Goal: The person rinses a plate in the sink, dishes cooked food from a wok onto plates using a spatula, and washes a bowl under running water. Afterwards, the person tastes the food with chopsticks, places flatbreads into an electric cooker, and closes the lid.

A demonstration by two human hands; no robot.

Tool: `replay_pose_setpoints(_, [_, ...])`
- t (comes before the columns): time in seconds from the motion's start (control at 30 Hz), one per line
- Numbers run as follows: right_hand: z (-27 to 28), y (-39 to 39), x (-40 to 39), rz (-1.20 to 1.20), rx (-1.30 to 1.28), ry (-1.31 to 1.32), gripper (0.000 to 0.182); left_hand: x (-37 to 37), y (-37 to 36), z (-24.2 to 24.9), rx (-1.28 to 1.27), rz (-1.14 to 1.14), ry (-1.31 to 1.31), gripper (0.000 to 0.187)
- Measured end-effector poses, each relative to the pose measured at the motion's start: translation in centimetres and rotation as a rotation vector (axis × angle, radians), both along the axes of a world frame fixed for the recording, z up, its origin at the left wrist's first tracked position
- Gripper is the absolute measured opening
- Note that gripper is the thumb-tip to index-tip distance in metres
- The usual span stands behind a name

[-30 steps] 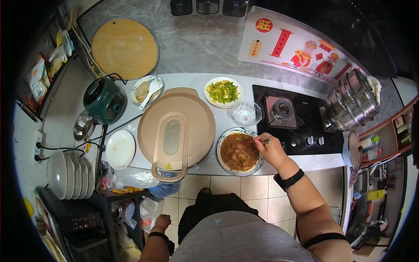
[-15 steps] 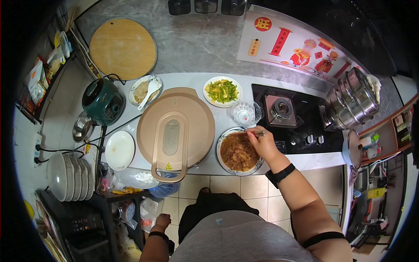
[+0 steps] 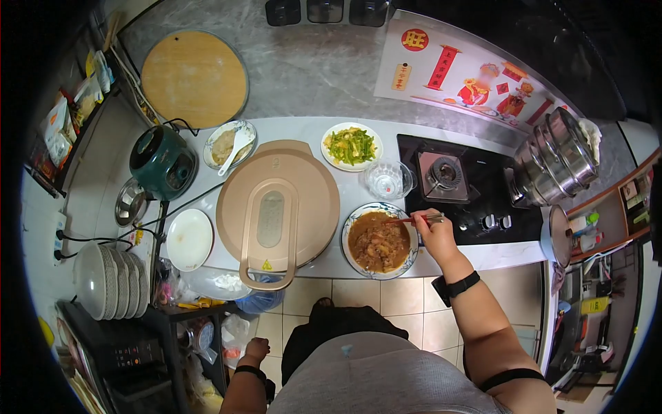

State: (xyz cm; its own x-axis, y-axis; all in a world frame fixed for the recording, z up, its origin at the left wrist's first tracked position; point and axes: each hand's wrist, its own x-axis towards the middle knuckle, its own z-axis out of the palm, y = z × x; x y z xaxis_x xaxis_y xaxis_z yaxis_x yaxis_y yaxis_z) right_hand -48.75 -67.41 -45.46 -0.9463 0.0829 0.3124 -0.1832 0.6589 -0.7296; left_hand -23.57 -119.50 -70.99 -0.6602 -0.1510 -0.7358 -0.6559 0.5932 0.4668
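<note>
You can read the character 旺 on the red round sticker (image 3: 415, 38) on the wall sheet (image 3: 476, 72). The red banner (image 3: 443, 67) and yellow tag (image 3: 402, 76) carry characters too small to read.

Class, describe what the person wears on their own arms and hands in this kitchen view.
Both hands are bare, without gloves. The right hand has a black band at the wrist and a thin black band near the upper arm. The left hand also has a black wristband. No sleeves reach the forearms.

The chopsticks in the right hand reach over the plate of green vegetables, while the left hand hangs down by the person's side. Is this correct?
Not quite. The head view shows the thin chopsticks in the right hand reaching over the patterned bowl of brown saucy stew, not the white plate of green vegetables. The left hand does hang by the side.
</note>
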Motion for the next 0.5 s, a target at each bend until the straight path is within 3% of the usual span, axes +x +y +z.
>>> replay_pose_setpoints(0.03, [0.2, 0.0, 0.3, -0.019, -0.024, 0.001, 0.009, -0.7, 0.8, 1.6, 0.006, 0.138, -0.106, 0.026])
replay_pose_setpoints(0.2, [-0.4, 0.9, 1.2, -0.12, -0.252, -0.027, 0.01, -0.9, 0.9, 1.3, 0.007, 0.103, -0.057, 0.029])
replay_pose_setpoints(0.37, [0.0, 0.0, 2.5, -0.063, -0.088, 0.01, 0.01, -1.6, 1.2, 2.2, 0.026, 0.12, -0.105, 0.028])
replay_pose_setpoints(0.47, [-0.2, -0.2, 2.8, -0.071, -0.041, 0.047, 0.01, -1.8, 0.9, 2.3, 0.0, 0.008, -0.089, 0.025])
replay_pose_setpoints(0.5, [-0.3, -0.2, 2.8, -0.128, -0.125, 0.024, 0.01, -1.7, 0.6, 2.4, -0.162, -0.389, 0.079, 0.022])
